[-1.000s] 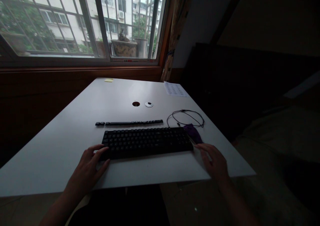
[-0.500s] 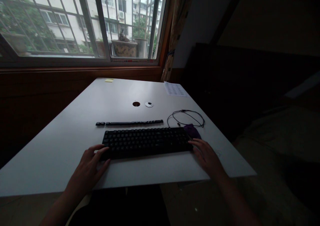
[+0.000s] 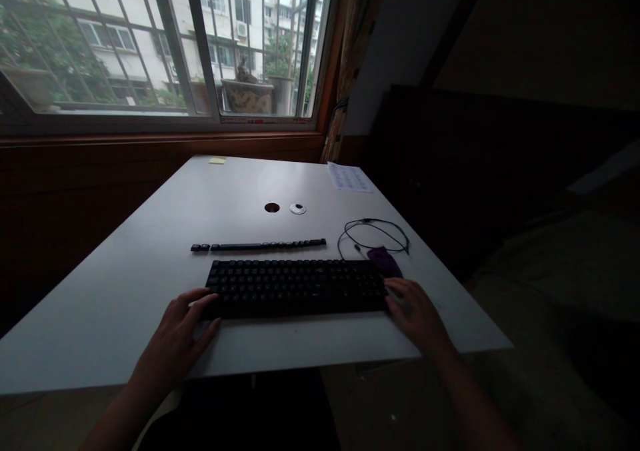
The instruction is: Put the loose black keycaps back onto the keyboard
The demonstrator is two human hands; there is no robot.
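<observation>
A black keyboard [image 3: 295, 287] lies near the front of the white table [image 3: 165, 204], roughly level with the table's front edge. My left hand [image 3: 176, 334] grips its left end, fingertips over the side and thumb in front of the near corner. At the right end, my right hand [image 3: 413, 314] holds the keyboard's side between fingers and thumb. Behind the keyboard lies a row of loose black keycaps [image 3: 270, 244], with a long one among them. A dark purple cloth [image 3: 385, 261] rests just beyond my right hand.
A thin black cable [image 3: 377, 221] lies coiled at the right. Farther back are a round hole [image 3: 272, 208] in the table and a white ring-shaped cover [image 3: 298, 208]. A printed sheet [image 3: 350, 176] and yellow sticky notes [image 3: 217, 161] lie along the far edge.
The keyboard's right end has come slightly nearer to me with my right hand, so it lies straighter and more of the purple cloth shows. My left hand has hardly moved.
</observation>
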